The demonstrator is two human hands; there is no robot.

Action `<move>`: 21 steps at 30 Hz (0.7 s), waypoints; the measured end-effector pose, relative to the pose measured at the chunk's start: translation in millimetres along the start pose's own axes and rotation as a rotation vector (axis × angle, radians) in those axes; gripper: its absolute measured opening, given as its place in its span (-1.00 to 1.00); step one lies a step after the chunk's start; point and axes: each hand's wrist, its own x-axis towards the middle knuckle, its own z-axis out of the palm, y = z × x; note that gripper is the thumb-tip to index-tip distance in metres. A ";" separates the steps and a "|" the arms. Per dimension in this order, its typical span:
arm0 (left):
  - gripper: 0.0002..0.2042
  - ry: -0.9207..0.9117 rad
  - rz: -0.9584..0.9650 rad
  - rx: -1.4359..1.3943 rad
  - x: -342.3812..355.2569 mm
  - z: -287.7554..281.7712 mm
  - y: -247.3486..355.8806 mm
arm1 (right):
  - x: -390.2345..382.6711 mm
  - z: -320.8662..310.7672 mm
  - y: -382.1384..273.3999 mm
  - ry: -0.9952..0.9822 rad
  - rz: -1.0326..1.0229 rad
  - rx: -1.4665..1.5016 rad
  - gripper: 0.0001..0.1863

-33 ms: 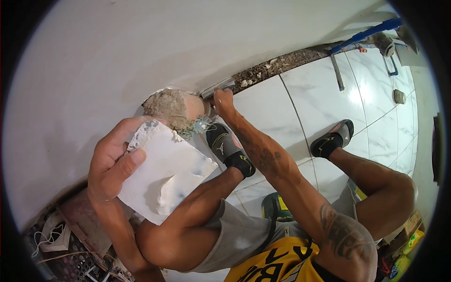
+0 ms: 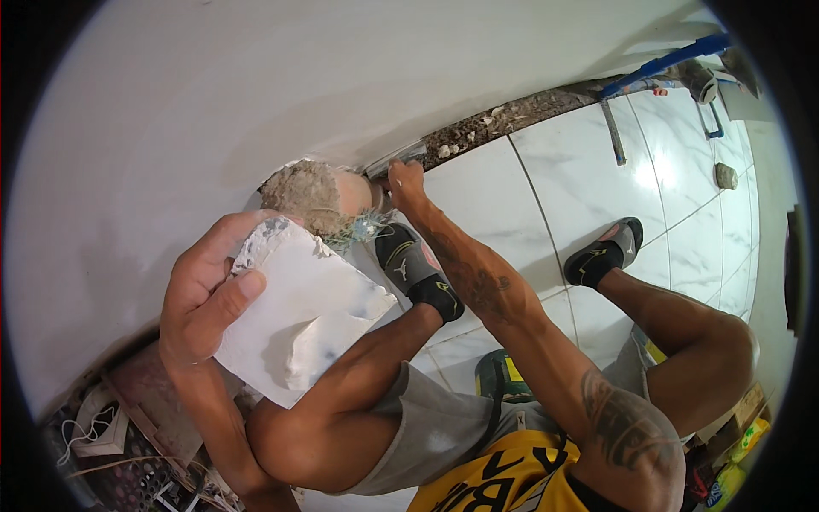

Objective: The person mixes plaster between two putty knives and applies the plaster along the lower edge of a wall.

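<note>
My left hand (image 2: 209,294) grips the edge of a flat white board (image 2: 264,341), thumb on top and fingers underneath. A lump of white putty (image 2: 305,354) sits on the board near its lower edge, and more is smeared along its rough upper corner. Stretched out to the foot of the wall, my right hand (image 2: 406,181) is closed, its fingers mostly turned away. Just beyond it, a flat grey metal blade (image 2: 413,154), like a putty knife's, lies against the base of the wall; its handle is hidden. Beside that hand, a clay-coloured pipe (image 2: 352,194) comes out of rough mortar (image 2: 300,194).
A strip of dirt and rubble (image 2: 486,130) runs between the white wall (image 2: 256,85) and the marbled floor tiles (image 2: 478,188). Blue pipe (image 2: 665,61) stands at the far right. Wires and scrap (image 2: 102,435) lie at lower left; a green tub (image 2: 495,375) stands between my legs.
</note>
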 end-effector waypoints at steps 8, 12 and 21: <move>-0.55 -0.102 0.063 -0.022 -4.9 -6.6 1.1 | -8.5 11.7 -8.8 -0.065 0.058 0.067 -0.86; -0.55 -0.114 0.077 -0.029 -2.1 -5.2 -2.5 | -8.0 -7.9 -20.0 -0.328 -0.560 -0.356 -0.81; -0.54 -0.085 0.083 -0.041 -4.2 -6.4 -7.4 | -94.7 36.7 -118.3 -0.251 -0.013 0.221 -0.79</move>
